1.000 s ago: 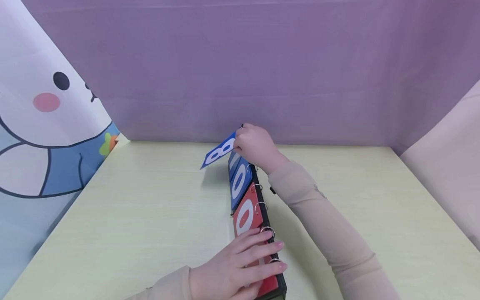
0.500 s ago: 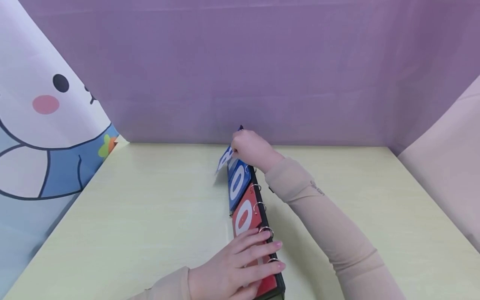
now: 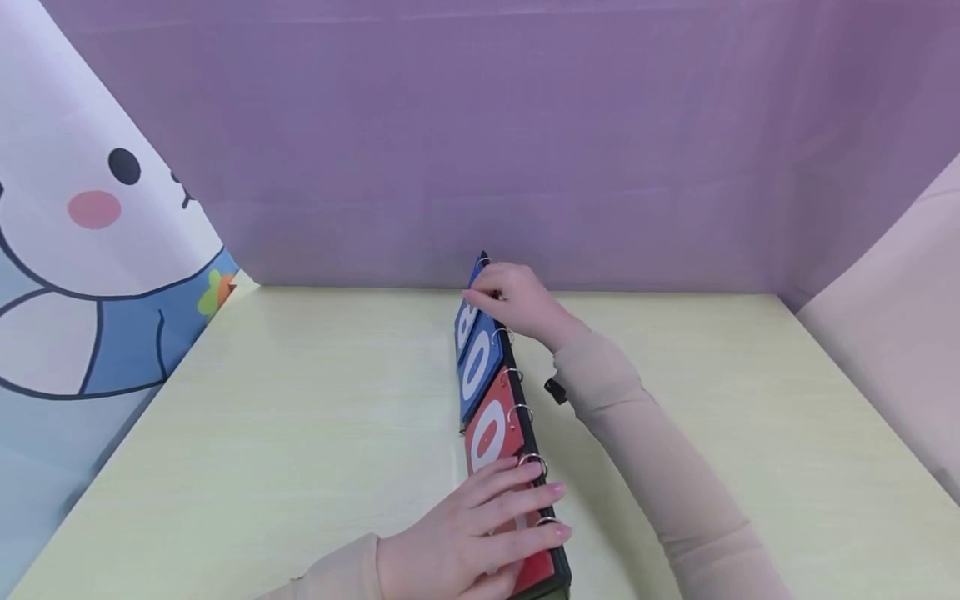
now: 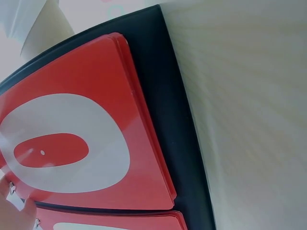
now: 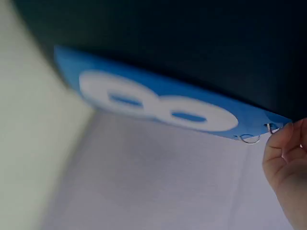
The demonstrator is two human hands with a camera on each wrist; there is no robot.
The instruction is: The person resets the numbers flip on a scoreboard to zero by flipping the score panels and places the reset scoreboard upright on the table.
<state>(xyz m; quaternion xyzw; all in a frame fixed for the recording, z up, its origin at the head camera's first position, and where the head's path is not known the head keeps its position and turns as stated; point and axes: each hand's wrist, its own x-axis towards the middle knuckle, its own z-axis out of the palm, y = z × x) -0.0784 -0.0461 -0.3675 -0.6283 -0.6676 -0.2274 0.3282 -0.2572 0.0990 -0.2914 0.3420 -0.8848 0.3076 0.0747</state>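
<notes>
A flip scoreboard with a black stand (image 3: 557,575) and ring-bound number cards runs away from me along the table. My left hand (image 3: 457,533) rests on its near end, fingers spread over the red cards; a red zero card (image 4: 110,143) fills much of the left wrist view. My right hand (image 3: 517,300) is at the far end, thumb apart from the loosely bent fingers, right at the ring edge of the blue eight card (image 3: 467,321). In the right wrist view, fingertips are at that card's corner beside the rings (image 5: 249,139). A blue zero card (image 3: 477,367) lies between.
A small black object (image 3: 555,391) shows beside the right sleeve. The pale tabletop (image 3: 322,400) runs back to a purple cloth wall (image 3: 480,142). A cartoon-printed cloth (image 3: 97,250) hangs at the left, a pale one (image 3: 900,333) at the right.
The blue eight card has swung down from its raised tilt onto the board. My right hand has loosened, its thumb moving away from the fingers. The left hand stays put.
</notes>
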